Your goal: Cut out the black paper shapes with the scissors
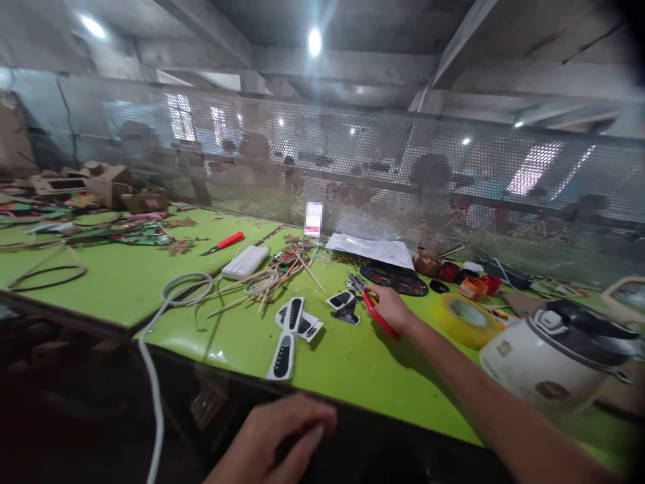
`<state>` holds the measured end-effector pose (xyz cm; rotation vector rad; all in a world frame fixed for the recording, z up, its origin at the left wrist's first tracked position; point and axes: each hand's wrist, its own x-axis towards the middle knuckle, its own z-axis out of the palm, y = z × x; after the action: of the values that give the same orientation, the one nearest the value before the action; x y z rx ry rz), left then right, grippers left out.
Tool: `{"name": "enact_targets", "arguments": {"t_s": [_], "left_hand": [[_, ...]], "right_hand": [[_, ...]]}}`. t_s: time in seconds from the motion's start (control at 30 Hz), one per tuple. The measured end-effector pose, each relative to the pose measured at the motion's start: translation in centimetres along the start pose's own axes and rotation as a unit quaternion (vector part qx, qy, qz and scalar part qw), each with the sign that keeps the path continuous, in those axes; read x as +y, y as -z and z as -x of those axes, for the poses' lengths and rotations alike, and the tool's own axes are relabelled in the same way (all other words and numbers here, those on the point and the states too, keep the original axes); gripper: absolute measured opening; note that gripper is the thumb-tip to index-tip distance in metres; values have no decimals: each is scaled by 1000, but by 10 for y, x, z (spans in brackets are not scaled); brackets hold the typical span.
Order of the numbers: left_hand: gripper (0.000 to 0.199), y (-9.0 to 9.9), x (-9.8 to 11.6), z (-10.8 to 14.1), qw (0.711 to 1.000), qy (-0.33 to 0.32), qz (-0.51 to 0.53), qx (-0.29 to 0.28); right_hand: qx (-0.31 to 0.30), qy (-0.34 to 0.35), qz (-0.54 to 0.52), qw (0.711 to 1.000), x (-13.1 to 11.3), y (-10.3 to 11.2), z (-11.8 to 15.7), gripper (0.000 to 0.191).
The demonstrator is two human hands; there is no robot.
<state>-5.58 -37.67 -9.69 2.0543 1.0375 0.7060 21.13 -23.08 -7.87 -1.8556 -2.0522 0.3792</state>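
My right hand (390,309) reaches over the green table and is closed on red-handled pliers (375,314). Their grey metal jaws point away from me. Just left of the jaws lie small black-and-white cut-outs (345,310). More cut-outs shaped like shoe soles (282,356) lie overlapping near the table's front edge. In front of that edge, below the tabletop's level in view, is my left hand (282,430). Its fingers are curled in towards the thumb, and nothing shows in them.
A white power strip (246,261) with a looping cable, thin wooden sticks (262,286) and a red-handled knife (224,243) lie to the left. On the right are a yellow tape roll (466,319), paint jars (472,289) and a white kettle (544,363). A perforated screen (302,168) stands behind.
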Motion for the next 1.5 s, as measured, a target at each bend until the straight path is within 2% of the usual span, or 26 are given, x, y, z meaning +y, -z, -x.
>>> {"name": "enact_targets", "arguments": {"t_s": [0.07, 0.13, 0.23, 0.3, 0.37, 0.5, 0.63, 0.73, 0.83, 0.9, 0.97, 1.07, 1.3, 1.5], "left_hand": [[30, 10, 22, -45, 992, -7, -113, 49], [31, 16, 29, -92, 961, 31, -273, 27], [20, 14, 19, -148, 942, 45, -334, 6], [16, 9, 8, -166, 933, 45, -358, -11], [16, 3, -1, -171, 926, 40, -375, -16], [18, -2, -8, -167, 921, 28, -389, -13], [18, -2, -12, -166, 921, 12, -389, -13], [15, -1, -15, -168, 922, 3, -387, -13], [19, 0, -17, -169, 924, -4, -382, -10], [24, 0, -19, -169, 925, -10, -379, -7], [30, 1, -22, -169, 926, -18, -378, -8], [36, 1, -26, -172, 925, -20, -378, -18], [19, 0, -29, -186, 922, 19, -386, -37], [30, 8, -31, -213, 916, 72, -395, -28]], "right_hand": [[11, -17, 6, 1000, 6, 5, 2, 32], [20, -23, 19, 999, 13, 8, 3, 33], [27, -22, 55, 998, 27, 8, 5, 32], [25, -27, 86, 996, 37, 6, 6, 32], [20, -45, 118, 992, 47, 4, 7, 32], [12, -92, 183, 979, 58, 6, 9, 30], [-5, -108, 243, 964, 50, 17, 18, 25], [-24, -81, 261, 962, 36, 25, 27, 21], [-24, 15, 241, 970, 18, 24, 28, 24], [-26, 85, 209, 974, 8, 16, 23, 25], [-25, 117, 186, 975, 2, 4, 16, 21], [-1, 121, 169, 978, 0, -12, 10, 17], [29, 142, 107, 984, 7, -28, 14, 20], [55, 121, 43, 990, 8, -35, 18, 14]]}}
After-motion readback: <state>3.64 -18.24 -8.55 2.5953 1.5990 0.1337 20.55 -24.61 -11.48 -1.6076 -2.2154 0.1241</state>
